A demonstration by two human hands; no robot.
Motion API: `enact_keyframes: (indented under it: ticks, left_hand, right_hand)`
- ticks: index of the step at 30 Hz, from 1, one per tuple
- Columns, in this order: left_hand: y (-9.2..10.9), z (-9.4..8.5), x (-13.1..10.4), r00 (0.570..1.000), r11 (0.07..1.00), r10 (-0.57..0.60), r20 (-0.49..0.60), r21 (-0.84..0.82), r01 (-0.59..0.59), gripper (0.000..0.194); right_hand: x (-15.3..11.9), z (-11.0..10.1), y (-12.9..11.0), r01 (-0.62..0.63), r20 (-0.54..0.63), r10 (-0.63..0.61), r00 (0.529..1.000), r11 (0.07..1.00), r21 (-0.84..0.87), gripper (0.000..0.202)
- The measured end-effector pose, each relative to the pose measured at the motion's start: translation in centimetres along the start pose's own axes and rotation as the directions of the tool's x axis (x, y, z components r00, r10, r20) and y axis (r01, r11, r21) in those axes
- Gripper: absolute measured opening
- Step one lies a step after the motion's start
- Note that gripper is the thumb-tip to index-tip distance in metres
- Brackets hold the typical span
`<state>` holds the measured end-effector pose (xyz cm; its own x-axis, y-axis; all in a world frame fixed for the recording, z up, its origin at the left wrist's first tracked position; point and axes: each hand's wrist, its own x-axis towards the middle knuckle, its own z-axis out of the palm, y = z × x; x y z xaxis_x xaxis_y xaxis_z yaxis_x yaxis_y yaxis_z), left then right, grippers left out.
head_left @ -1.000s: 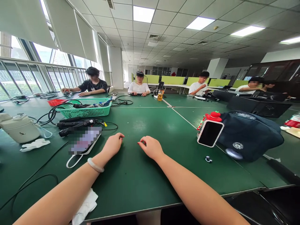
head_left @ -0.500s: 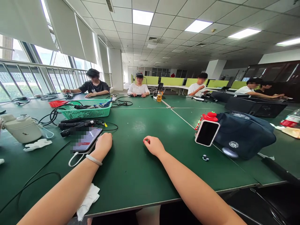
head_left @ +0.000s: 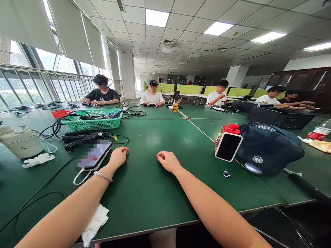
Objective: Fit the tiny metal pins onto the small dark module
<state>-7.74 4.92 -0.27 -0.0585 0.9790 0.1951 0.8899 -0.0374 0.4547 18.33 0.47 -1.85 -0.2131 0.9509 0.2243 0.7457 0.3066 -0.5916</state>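
Over the green table (head_left: 144, 193), my left hand (head_left: 119, 156) is closed, its fingertips curled towards the right. A pale bangle (head_left: 102, 176) circles that wrist. Just left of this hand lies a phone (head_left: 95, 155) with a lit screen and a white cable (head_left: 79, 179). My right hand (head_left: 168, 161) is also closed, thumb and fingertips drawn together at its left side. No object shows in either hand. The two hands are apart, with bare tabletop between them. Under my left forearm lies a crumpled white tissue (head_left: 95, 222).
A green basket (head_left: 107, 123) holding cables stands at the back left, near a beige container (head_left: 22, 143). To the right are a dark blue bag (head_left: 271, 148), a phone in a white case (head_left: 229, 147) and a red-topped bottle (head_left: 234, 128). Several people sit around the table.
My left hand has shifted slightly right and turned, so its fingertips now show. My right hand has hardly moved. At the far left, a person's hands have come closer together.
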Motion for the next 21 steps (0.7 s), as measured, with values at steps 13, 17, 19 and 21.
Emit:
enact_keyframes:
  ticks: [13, 17, 19, 21]
  left_hand:
    - [7.6, 3.5, -5.1, 0.932, 0.645, 0.323, 0.166, -0.759, -0.089, 0.034]
    - [7.8, 3.1, -5.5, 0.918, 0.589, 0.326, 0.224, -0.808, -0.012, 0.035]
    - [7.9, 2.9, -5.6, 0.902, 0.564, 0.353, 0.248, -0.826, 0.006, 0.035]
    - [7.8, 2.8, -5.5, 0.905, 0.573, 0.361, 0.226, -0.82, -0.024, 0.034]
  right_hand:
    - [0.4, 0.8, -0.6, 0.187, 0.129, -0.171, 0.977, 0.974, -0.131, 0.03]
    - [0.4, 1.0, -1.0, 0.217, 0.133, -0.201, 0.971, 0.969, -0.12, 0.018]
    - [0.4, 1.2, -1.1, 0.222, 0.128, -0.208, 0.97, 0.969, -0.106, 0.012]
    - [0.4, 1.2, -1.1, 0.229, 0.123, -0.216, 0.968, 0.969, -0.095, 0.008]
